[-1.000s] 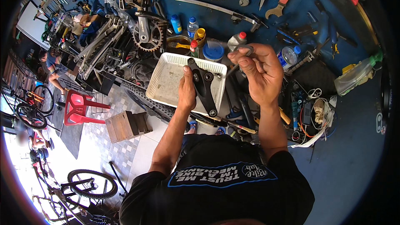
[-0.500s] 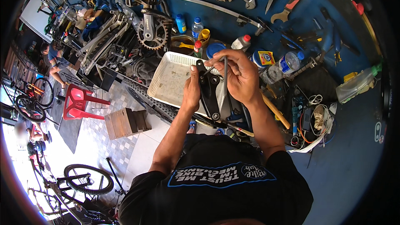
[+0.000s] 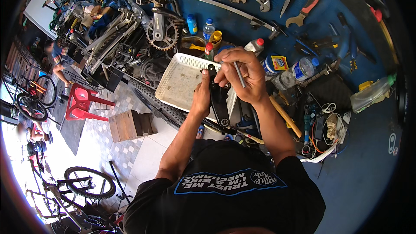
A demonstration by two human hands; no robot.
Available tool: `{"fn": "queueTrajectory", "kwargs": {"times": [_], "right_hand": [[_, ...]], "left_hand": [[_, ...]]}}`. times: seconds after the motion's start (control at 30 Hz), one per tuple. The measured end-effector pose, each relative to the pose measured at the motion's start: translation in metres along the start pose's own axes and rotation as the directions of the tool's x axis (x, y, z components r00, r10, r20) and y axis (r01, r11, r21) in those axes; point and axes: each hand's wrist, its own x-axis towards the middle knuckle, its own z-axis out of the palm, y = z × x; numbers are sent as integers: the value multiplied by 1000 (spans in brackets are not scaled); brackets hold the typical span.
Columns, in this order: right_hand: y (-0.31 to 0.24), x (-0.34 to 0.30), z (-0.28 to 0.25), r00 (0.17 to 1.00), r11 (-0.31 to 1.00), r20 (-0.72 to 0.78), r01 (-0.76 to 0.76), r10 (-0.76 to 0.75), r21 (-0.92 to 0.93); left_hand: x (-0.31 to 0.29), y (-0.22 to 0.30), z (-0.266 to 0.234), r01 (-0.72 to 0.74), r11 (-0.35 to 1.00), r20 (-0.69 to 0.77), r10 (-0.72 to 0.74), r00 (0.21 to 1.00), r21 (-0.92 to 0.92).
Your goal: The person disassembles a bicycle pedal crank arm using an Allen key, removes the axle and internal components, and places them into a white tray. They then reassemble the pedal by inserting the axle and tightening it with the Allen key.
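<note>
Black linkage arm: one piece [image 3: 220,104], in the left hand [image 3: 200,97]; long and narrow, dark finish, standing nearly upright in view, with a round metal-centred eye at the lower end, below the fingers of both hands; middle partly covered by the right fingers; no lettering legible on it
Left fingers: grasping the arm, thumb laid along its upper part, the others mostly hidden behind
Right fingers: bent around a grey rod tool [image 3: 239,74], right hand [image 3: 250,76] close over the arm's upper half; whether the tool's tip touches it cannot be told
Shirt lettering: black shirt [image 3: 225,208], below both hands; bold white capitals and a rounded script mark inside a blue outline
Crank lettering: grey crank arm [image 3: 158,26], up and left of the left fingers; short pale marking along its length
Tub label: white and blue tub [image 3: 269,66], just right of the right fingers; yellow and red label, print too small to read
Bottle label: clear bottle [image 3: 303,69], farther right; blue band, blue cap
Basket: white, perforated [image 3: 167,80], behind and left of the left fingers; unmarked where visible
</note>
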Motion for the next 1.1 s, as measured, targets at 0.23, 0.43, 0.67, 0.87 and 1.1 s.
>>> {"fn": "queueTrajectory", "kwargs": {"times": [0.23,0.43,0.67,0.87,1.1], "right_hand": [[-1,10,-2,990,907,12,-134,142,400],[-11,24,-26,820,738,85,-550,566,391],[-42,31,-20,795,808,146,-580,589,-105],[-35,30,-15,953,800,245,7,176,-601],[14,5,-1,992,963,20,-122,121,242]], "left_hand": [[3,-6,-13,32,996,-12,-31,999,83],[2,-11,-19,56,982,-103,-38,994,180],[6,-11,-31,59,983,-108,-40,993,173],[5,-7,-30,97,982,-77,-86,993,161],[-1,0,-22,70,993,-73,-64,995,92]]}}
